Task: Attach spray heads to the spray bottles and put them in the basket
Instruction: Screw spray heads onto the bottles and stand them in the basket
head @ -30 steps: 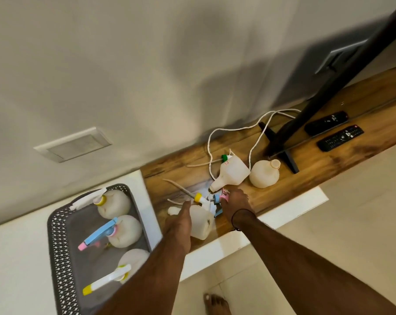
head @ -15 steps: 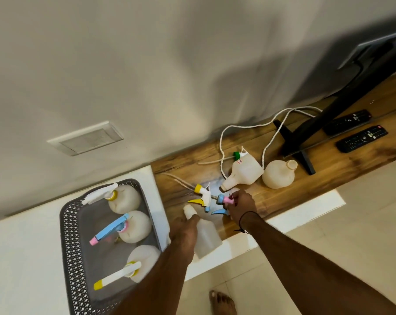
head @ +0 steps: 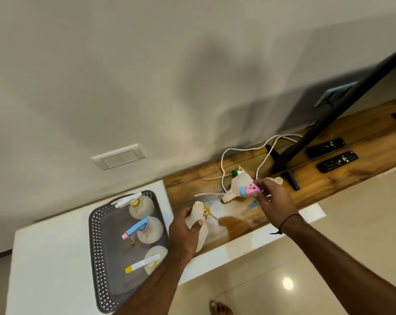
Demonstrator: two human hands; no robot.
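Observation:
My left hand [head: 185, 233] grips an open-necked white spray bottle [head: 198, 214] above the wooden shelf's front edge. My right hand [head: 274, 202] pinches a pink and blue spray head [head: 249, 191], lifted off the shelf to the bottle's right. A yellow-collared spray head [head: 206, 210] lies just behind the held bottle. Another white bottle [head: 236, 185] with a green-tipped head lies on the shelf behind the pink head, and one headless bottle [head: 277, 180] peeks out past my right fingers. The grey basket [head: 97, 246] at left holds three bottles with heads fitted.
A white cable [head: 242, 151] loops over the wooden shelf [head: 329, 178] near the wall. A black TV stand leg [head: 283, 164] and two remotes [head: 338, 161] lie to the right. The basket sits on a white counter [head: 44, 258]. A bare foot [head: 219, 308] shows on the floor tiles.
My right hand has lifted the pink and blue spray head off the shelf and moved it up and right. My left hand has raised the open bottle.

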